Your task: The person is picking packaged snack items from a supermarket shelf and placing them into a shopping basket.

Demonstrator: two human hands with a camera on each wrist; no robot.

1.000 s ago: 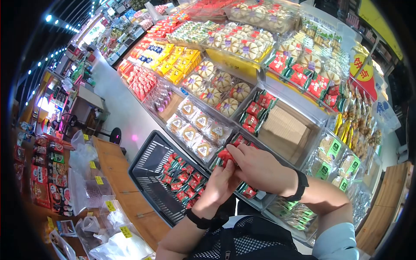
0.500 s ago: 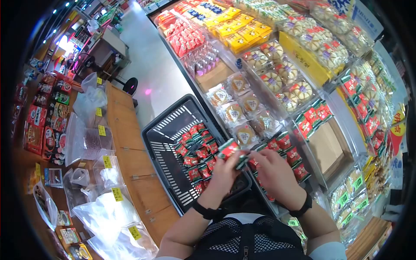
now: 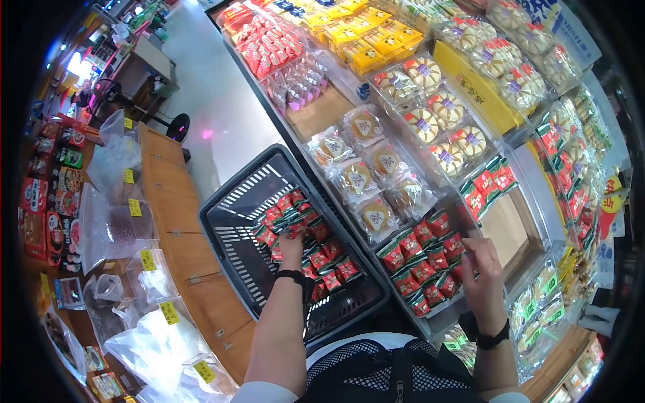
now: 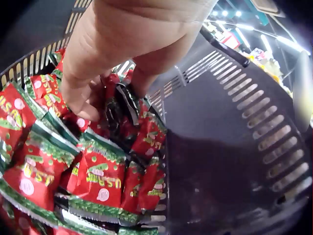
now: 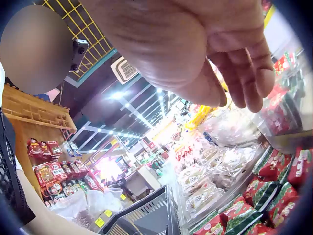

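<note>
My left hand [image 3: 291, 246] reaches down into the dark grey shopping basket [image 3: 224, 252], among rows of red-and-green snack packets [image 3: 327, 254]. In the left wrist view its fingers and thumb curl round a snack packet [image 4: 128, 105], partly hidden behind the hand, close against the packets stacked there. My right hand [image 3: 485, 272] hovers over the right edge of a display bin of the same red-and-green packets [image 3: 422, 271]. Its fingers are loosely bent with nothing between them, as the right wrist view also shows.
Beside the basket, round wrapped cakes [image 3: 358, 178] lie in the display. A tray with bare cardboard [image 3: 507, 232] adjoins the packet bin on the right. Clear plastic dividers separate the bins. On the left stands a wooden cabinet [image 3: 178, 221] with plastic bags; the aisle floor [image 3: 208, 94] stretches ahead.
Both hands were together over the packet bin. The left hand has carried a packet leftward and down into the basket, while the right hand has let go and drawn away to the right.
</note>
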